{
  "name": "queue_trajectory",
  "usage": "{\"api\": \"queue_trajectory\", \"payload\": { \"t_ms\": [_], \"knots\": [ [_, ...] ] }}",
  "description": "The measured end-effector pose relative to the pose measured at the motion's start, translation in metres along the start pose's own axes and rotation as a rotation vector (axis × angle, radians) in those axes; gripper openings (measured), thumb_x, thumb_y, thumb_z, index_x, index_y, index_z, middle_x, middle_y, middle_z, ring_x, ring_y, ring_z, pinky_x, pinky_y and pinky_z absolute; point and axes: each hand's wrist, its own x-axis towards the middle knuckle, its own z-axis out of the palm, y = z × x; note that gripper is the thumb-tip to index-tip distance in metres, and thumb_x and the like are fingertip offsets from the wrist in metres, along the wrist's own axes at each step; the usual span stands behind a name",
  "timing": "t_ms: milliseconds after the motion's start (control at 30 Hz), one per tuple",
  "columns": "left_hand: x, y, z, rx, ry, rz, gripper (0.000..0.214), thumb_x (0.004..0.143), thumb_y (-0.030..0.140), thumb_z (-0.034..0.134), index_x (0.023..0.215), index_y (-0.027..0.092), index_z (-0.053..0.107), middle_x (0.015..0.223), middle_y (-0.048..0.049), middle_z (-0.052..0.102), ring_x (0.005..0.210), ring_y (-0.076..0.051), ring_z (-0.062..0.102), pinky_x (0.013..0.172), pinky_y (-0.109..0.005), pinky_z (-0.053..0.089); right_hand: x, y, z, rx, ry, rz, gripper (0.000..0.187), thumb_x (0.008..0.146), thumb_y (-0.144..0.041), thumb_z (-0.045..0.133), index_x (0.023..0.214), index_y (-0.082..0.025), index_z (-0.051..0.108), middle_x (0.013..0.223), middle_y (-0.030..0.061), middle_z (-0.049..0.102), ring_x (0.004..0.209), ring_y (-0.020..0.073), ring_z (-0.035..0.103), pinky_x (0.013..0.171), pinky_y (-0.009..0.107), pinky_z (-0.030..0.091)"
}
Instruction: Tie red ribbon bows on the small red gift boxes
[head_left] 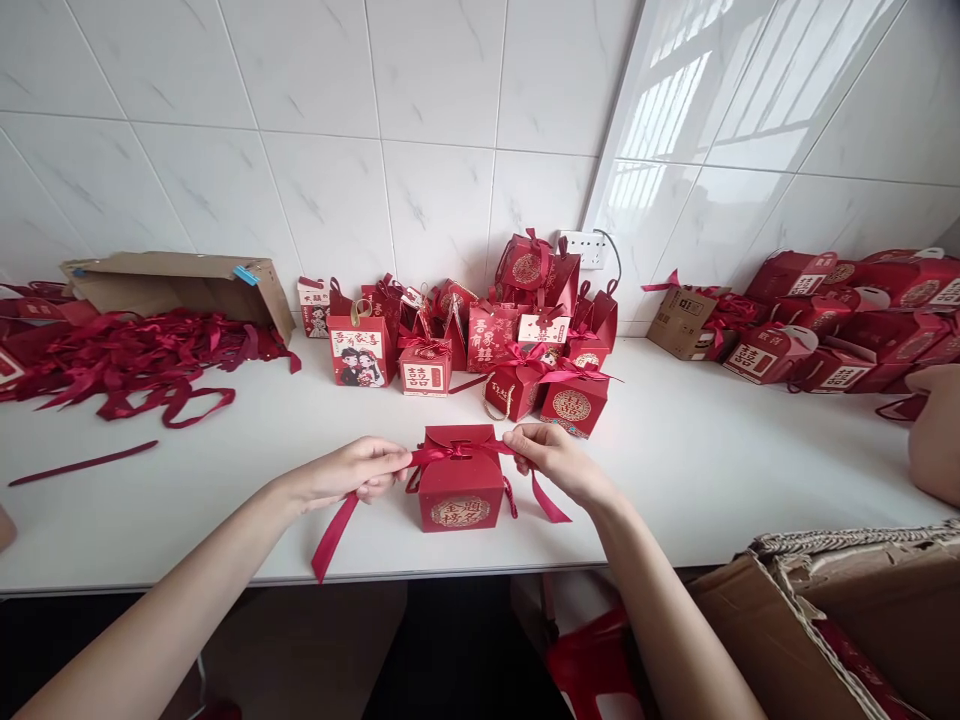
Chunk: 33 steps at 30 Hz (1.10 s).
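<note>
A small red gift box (460,482) with gold print stands near the front edge of the white table (675,450). A dark red ribbon (450,454) is knotted across its top. My left hand (352,473) pinches the ribbon's left end, which trails down past the table edge. My right hand (551,456) pinches the right end beside the box, with a loose tail hanging below it. Both hands pull outward from the knot.
A cluster of finished red boxes (487,340) stands behind. Loose ribbons (127,360) spill from a tipped cardboard box (172,280) at left. More red boxes (847,320) lie at right. An open carton (847,620) sits at lower right. Another person's arm (937,430) shows at the right edge.
</note>
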Motion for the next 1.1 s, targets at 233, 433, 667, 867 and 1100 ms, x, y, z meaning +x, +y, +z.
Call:
{"api": "queue_trajectory", "payload": {
  "t_ms": [233, 433, 667, 867, 1100],
  "knots": [
    [0.005, -0.011, -0.007, -0.009, 0.068, 0.095, 0.035, 0.075, 0.044, 0.064, 0.058, 0.016, 0.054, 0.056, 0.0010, 0.047, 0.052, -0.010, 0.039, 0.053, -0.025, 0.030, -0.002, 0.002, -0.010, -0.083, -0.012, 0.061, 0.046, 0.061, -0.059, 0.070, 0.063, -0.014, 0.057, 0.054, -0.0051, 0.041, 0.053, 0.0082, 0.033, 0.051, 0.025, 0.024],
    [0.011, -0.023, -0.006, 0.077, 0.077, 0.148, 0.034, 0.072, 0.040, 0.061, 0.050, 0.015, 0.054, 0.051, 0.0008, 0.048, 0.050, -0.009, 0.037, 0.054, -0.025, 0.031, -0.011, 0.005, -0.019, -0.157, -0.084, 0.114, 0.043, 0.066, -0.057, 0.068, 0.065, -0.015, 0.058, 0.055, -0.0040, 0.042, 0.054, 0.0090, 0.035, 0.050, 0.025, 0.024],
    [0.001, -0.016, 0.008, 0.078, 0.011, 0.200, 0.033, 0.069, 0.036, 0.058, 0.044, 0.015, 0.053, 0.046, 0.0000, 0.047, 0.050, -0.010, 0.041, 0.052, -0.025, 0.030, -0.025, -0.008, -0.024, -0.164, -0.284, 0.053, 0.039, 0.070, -0.052, 0.068, 0.066, -0.013, 0.062, 0.056, -0.0031, 0.044, 0.053, 0.0080, 0.033, 0.050, 0.025, 0.026],
    [-0.015, 0.001, 0.019, 0.098, -0.109, 0.212, 0.035, 0.073, 0.039, 0.059, 0.049, 0.015, 0.056, 0.061, -0.0054, 0.064, 0.061, -0.015, 0.055, 0.056, -0.024, 0.039, -0.040, -0.028, -0.005, -0.012, -0.273, -0.013, 0.035, 0.075, -0.049, 0.066, 0.069, -0.015, 0.058, 0.060, -0.0024, 0.050, 0.052, 0.0078, 0.039, 0.048, 0.023, 0.032],
    [-0.027, 0.025, 0.026, 0.255, -0.077, 0.050, 0.032, 0.081, 0.041, 0.054, 0.062, 0.015, 0.052, 0.058, -0.0018, 0.060, 0.047, -0.010, 0.049, 0.047, -0.022, 0.037, -0.040, -0.034, 0.024, -0.038, -0.159, -0.206, 0.023, 0.080, -0.040, 0.064, 0.076, -0.018, 0.066, 0.105, 0.0067, 0.065, 0.093, 0.0183, 0.060, 0.078, 0.029, 0.046]
  ]
}}
